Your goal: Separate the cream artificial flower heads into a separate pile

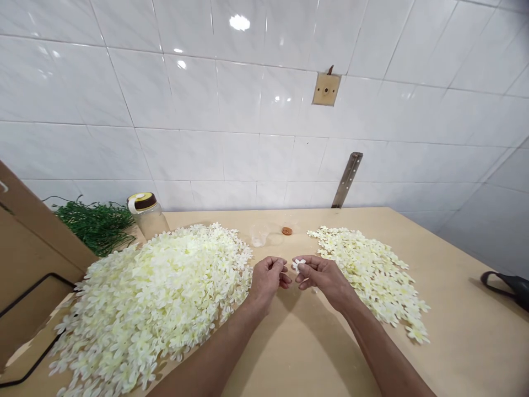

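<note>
Between the thumb and fingers of my right hand (321, 275) is a small white artificial flower (298, 266). My left hand (268, 278) faces it a short gap away, thumb and forefinger pinched together; whatever they hold, if anything, is too small to make out. To the left of my hands spreads a big heap of pale yellow-white artificial flowers (165, 298). A flatter, smaller spread of similar flowers (367, 270) lies on the right. Just beyond my hands stand a small clear plastic cup (259, 235) and a little orange-brown oval piece (286, 231).
A clear bottle with a brown and yellow lid (149, 214) stands behind the left heap, beside green artificial foliage (93, 220). A cardboard box (37, 237) is at far left. A metal strip (347, 181) leans on the tiled wall. A black strapped object (510, 286) lies at the right edge.
</note>
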### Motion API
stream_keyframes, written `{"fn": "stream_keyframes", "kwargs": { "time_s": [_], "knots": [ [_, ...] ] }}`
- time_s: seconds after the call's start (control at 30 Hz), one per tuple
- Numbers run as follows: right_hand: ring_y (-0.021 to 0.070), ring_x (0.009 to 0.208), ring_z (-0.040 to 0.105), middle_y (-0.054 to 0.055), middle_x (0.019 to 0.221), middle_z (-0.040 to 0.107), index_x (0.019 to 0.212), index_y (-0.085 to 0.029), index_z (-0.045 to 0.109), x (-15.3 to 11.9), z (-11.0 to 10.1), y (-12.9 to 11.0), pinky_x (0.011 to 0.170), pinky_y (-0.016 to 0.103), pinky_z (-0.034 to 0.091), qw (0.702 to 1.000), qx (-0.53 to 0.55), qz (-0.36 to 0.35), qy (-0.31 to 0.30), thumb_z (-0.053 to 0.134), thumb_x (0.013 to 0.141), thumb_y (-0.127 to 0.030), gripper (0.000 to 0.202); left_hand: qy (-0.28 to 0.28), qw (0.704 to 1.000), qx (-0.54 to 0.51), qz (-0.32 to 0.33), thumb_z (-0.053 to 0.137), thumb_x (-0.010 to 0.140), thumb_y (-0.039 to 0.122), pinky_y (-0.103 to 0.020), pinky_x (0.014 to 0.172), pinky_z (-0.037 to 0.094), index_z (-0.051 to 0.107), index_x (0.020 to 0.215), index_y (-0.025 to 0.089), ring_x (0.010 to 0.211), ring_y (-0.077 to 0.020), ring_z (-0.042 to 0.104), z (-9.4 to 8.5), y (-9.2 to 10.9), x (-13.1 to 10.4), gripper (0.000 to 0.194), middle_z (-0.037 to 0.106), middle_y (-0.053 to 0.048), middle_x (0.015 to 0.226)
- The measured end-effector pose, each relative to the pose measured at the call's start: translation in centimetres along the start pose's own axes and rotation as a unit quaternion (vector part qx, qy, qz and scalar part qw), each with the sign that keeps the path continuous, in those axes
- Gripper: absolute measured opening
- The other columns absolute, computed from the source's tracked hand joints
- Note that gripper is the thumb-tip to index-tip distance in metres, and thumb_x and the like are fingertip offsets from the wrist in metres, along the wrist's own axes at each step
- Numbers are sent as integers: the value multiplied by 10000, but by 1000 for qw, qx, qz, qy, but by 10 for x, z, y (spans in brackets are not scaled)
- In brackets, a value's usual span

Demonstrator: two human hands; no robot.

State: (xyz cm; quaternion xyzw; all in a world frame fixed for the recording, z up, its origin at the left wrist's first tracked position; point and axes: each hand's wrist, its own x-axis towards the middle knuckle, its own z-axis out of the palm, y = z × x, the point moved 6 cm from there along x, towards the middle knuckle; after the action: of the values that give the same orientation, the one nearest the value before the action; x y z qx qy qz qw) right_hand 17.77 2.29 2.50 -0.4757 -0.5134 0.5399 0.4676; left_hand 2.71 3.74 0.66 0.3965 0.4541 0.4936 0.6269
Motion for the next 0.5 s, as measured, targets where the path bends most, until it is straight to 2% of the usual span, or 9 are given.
{"fn": "stream_keyframes", "kwargs": {
  "time_s": [0.17,0.27,0.37,0.5],
  "knots": [
    [163,633,627,2,662,633,1126,-138,663,0,0,0,617,331,571,1000,-15,-8,19,760,717,-522,570,-44,999,7,-9,678,784,400,-233,484,465,629,769,121,508,-113,596,8,-2,-4,284,647,-57,718],
    [157,600,622,7,654,643,997,-140,695,-1,4,-2,604,313,558,999,-34,-5,4,765,701,-534,498,-76,997,21,-9,707,754,454,-245,506,478,639,765,120,519,-133,600,13,-3,-7,340,639,-53,618],
    [160,646,632,24,682,657,880,-141,714,-2,6,-3,629,301,557,999,-47,-15,-8,683,767,-576,451,-68,997,26,8,755,707,439,-242,507,474,655,786,120,518,-135,597,12,-1,-8,344,640,-46,587],
    [166,605,637,11,631,651,964,-154,704,-1,6,-1,607,308,564,998,-58,-19,6,634,811,-572,451,-52,998,21,19,764,698,394,-230,495,461,649,736,125,494,-120,575,10,1,-8,295,630,-35,561]
  ]
}}
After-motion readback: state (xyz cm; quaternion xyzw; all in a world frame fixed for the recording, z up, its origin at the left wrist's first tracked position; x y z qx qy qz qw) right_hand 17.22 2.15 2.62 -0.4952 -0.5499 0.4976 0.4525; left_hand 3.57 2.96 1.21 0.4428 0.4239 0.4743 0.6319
